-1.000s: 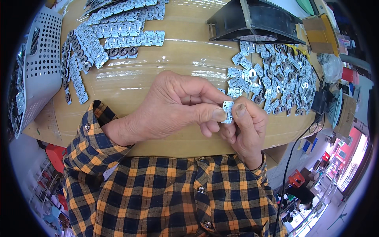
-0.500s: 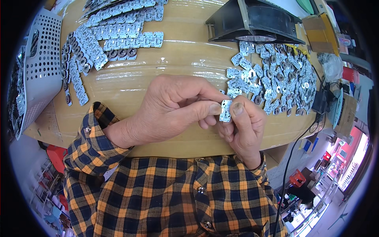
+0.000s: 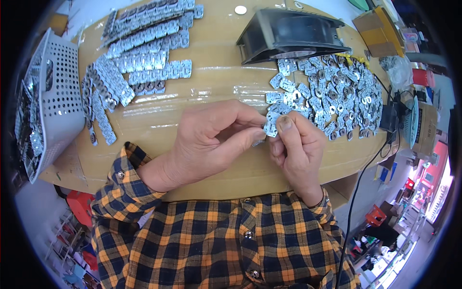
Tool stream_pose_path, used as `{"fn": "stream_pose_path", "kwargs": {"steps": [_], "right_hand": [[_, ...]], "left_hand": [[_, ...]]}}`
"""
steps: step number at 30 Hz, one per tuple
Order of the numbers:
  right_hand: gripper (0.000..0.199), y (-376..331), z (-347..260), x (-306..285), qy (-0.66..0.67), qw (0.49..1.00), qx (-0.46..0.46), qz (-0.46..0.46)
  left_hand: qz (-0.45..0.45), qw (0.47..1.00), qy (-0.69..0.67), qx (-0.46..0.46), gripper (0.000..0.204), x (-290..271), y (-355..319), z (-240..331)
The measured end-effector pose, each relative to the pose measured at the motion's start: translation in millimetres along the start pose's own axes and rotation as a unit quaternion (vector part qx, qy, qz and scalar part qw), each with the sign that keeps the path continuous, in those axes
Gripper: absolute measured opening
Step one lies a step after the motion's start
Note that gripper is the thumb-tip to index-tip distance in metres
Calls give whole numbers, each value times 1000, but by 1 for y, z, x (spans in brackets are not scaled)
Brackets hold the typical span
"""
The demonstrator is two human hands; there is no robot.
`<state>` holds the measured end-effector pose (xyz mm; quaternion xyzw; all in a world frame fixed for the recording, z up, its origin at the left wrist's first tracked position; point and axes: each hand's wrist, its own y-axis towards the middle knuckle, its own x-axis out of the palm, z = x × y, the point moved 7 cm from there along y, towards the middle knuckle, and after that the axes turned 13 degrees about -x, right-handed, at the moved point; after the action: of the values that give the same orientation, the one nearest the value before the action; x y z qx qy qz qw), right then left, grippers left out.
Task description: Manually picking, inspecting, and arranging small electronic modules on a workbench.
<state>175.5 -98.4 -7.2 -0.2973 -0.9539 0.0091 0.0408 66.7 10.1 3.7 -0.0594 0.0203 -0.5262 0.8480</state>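
Between my two hands is a small silver plate [image 3: 271, 126] with holes, tilted slightly. My right hand [image 3: 301, 149] pinches its right side, thumb on top and fingers curled beneath. My left hand [image 3: 209, 142] is bent round towards the plate's left edge, with thumb and forefinger tips at that edge and a gap between them further back. A sliver of another pale piece [image 3: 259, 142] shows under the left thumb; most of it is hidden. Just beyond my right hand spreads a loose heap of similar plates [image 3: 332, 96], some bearing brown round parts.
Linked strips of such plates [image 3: 154, 72] lie at the far left. A perforated grey basket [image 3: 62, 96] holding more strips stands at the left edge. A black fan [image 3: 293, 36] sits at the back, a cardboard box [image 3: 380, 33] behind right. A black cable [image 3: 358, 185] runs down the right side.
The plate has tilted, and my left thumb has drawn back from its face to its left edge. The whole view has shifted a little. My right hand keeps its pinch.
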Motion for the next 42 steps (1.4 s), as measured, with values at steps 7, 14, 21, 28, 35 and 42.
{"fn": "stream_pose_path", "kwargs": {"steps": [7,14,21,28,35,42], "right_hand": [[34,29,-17,-12,-48,998,-12,-37],[35,42,-17,-20,-43,997,-15,-59],[35,42,-5,-16,12,997,9,-74],[31,38,-12,-17,-11,993,12,-114],[39,40,-10,-12,-38,993,15,-111],[39,37,4,-12,82,982,105,-135]], "left_hand": [[107,994,9,16,12,5,18,9],[143,989,-18,12,15,9,26,7],[134,991,7,19,24,8,21,6],[19,998,-55,9,43,11,24,1],[59,997,-54,13,37,8,23,-5],[63,994,-87,19,35,6,21,-2]]}}
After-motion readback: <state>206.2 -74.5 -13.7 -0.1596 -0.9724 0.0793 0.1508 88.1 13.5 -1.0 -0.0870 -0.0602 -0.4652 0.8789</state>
